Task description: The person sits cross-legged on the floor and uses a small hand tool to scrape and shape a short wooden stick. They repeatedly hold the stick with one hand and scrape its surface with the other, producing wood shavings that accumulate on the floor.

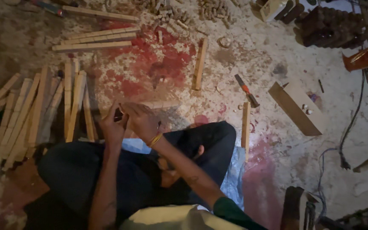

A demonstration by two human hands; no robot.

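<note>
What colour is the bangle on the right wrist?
Yellow-gold, the bangle shows in the head view.

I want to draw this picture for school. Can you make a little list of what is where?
Place: dusty floor with red stains
Left hand: raised, touching the right hand, a small dark thing between them
Right hand: yellow bangle at the wrist
Left side: pile of wooden sticks
Ahead: single wooden stick
Right side: chisel, open cardboard box
</note>
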